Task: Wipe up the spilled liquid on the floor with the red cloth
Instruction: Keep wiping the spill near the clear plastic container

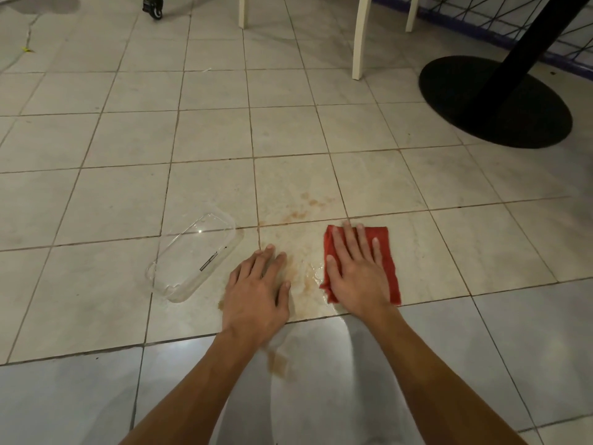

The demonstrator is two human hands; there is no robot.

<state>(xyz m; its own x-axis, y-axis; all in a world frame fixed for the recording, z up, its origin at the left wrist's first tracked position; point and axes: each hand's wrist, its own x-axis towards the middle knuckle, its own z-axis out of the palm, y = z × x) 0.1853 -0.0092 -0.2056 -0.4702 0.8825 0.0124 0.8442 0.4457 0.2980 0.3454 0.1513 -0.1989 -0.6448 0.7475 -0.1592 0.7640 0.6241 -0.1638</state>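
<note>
Palms down, both my hands press flat with fingers spread. My right hand (354, 271) lies on the red cloth (385, 252), lower centre-right of the frame, gripping nothing. My left hand (256, 290) rests bare on the tiled floor (96, 203), just left of the cloth. Brownish spilled liquid (301, 277) shines between them. A clear plastic container (192, 258) lies left.

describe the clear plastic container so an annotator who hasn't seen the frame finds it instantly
Start at the tiled floor and find the two hands pressed flat on it. Left of the left hand lies the container, apart from the hand. It is the only see-through thing there: oblong, with rounded corners, unlike the red cloth under the right hand.
</note>
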